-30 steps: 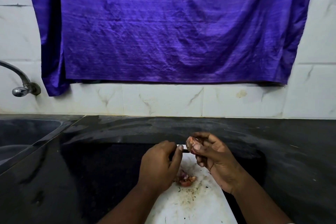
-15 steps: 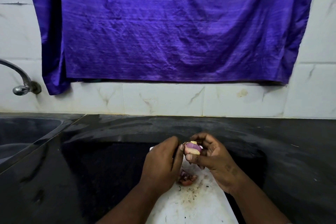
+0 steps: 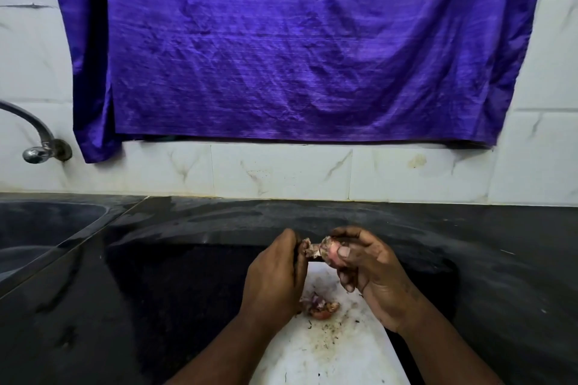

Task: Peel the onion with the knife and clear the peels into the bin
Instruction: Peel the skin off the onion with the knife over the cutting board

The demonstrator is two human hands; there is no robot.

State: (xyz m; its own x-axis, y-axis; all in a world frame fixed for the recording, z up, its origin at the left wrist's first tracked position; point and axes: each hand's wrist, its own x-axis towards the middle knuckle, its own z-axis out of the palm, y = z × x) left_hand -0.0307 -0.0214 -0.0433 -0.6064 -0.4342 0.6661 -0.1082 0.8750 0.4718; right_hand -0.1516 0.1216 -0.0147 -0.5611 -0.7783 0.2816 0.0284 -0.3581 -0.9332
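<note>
My right hand (image 3: 369, 272) grips a small pinkish onion (image 3: 331, 254) between thumb and fingers, held above the white cutting board (image 3: 328, 350). My left hand (image 3: 275, 275) pinches a strip of papery peel (image 3: 309, 249) that still hangs from the onion's left side. A little heap of reddish peels (image 3: 319, 307) lies on the board just below my hands. The knife is not clearly visible; my left hand may hide it. No bin shows in this view.
The black stone counter (image 3: 156, 275) runs across the view. A sink (image 3: 37, 228) is set in at the left, with a metal tap (image 3: 37, 147) on the tiled wall. A purple cloth (image 3: 297, 47) hangs on the wall behind.
My hands have drawn slightly apart, and a strip of peel now stretches from the onion to my left fingers. The onion has turned in my right hand.
</note>
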